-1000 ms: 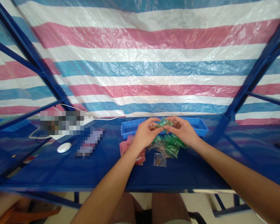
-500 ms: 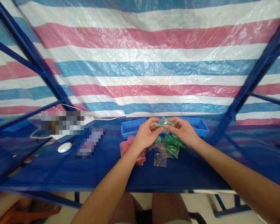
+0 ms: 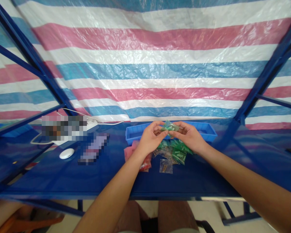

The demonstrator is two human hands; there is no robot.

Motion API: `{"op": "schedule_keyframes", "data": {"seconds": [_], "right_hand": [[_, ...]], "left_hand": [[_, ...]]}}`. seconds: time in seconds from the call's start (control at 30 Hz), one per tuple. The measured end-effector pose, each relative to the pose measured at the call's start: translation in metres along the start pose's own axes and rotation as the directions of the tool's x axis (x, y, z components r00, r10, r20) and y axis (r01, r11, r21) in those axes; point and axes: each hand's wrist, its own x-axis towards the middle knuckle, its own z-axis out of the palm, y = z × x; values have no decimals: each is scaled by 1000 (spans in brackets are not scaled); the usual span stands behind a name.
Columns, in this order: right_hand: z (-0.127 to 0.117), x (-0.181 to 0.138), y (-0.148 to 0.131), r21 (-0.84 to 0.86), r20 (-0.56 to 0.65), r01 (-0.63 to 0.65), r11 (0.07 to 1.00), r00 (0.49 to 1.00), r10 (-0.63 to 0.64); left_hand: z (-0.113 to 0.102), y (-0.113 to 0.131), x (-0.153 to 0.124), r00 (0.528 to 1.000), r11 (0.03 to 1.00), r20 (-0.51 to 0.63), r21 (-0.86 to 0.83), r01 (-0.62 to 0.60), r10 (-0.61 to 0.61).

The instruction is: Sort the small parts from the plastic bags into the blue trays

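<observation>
A small green-tinted plastic bag [image 3: 169, 125] is pinched between my two hands, above the front edge of the blue trays. My left hand [image 3: 153, 137] grips its left side with thumb and fingers; my right hand [image 3: 188, 134] does the same on the right. What lies inside the bag is too small to make out. Below my hands is a pile of green plastic bags [image 3: 180, 152] mixed with clear ones. Nearer me lies one clear bag [image 3: 166, 166] with brass-coloured pins or screws in it. Red-pink bags [image 3: 145, 164] rest under my left wrist.
Blue plastic trays [image 3: 133, 134] stand along the back of the blue table [image 3: 199, 184]. To the left are a white oval case [image 3: 67, 153], a blurred phone-like object [image 3: 94, 148] and a white power strip [image 3: 70, 137] with cables. Striped sheeting hangs behind, between blue metal posts.
Both hands keep hold of the green-tinted bag, which has shifted slightly and looks a little flatter between the fingers. The things on the table have stayed put.
</observation>
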Motion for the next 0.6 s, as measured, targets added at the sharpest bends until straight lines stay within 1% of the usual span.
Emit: {"op": "schedule_keyframes", "data": {"seconds": [0.17, 0.27, 0.33, 0.47, 0.6], "right_hand": [[-1, 1, 0, 40, -15, -5, 999, 1000, 6], [-2, 1, 1, 90, -7, -4, 996, 1000, 4], [-3, 1, 2, 110, 1, -1, 994, 1000, 1], [-4, 2, 4, 97, -4, 11, 995, 1000, -11], [-4, 3, 5, 75, -14, 23, 997, 1000, -22]], "left_hand": [[-1, -1, 2, 999, 1000, -30, 10, -18, 18], [-2, -1, 2, 999, 999, -38, 34, -19, 20], [-2, 0, 2, 999, 1000, -32, 18, -14, 15], [0, 1, 1, 1000, 999, -9, -41, 2, -2], [0, 2, 1, 1000, 999, 10, -32, -1, 1]]}}
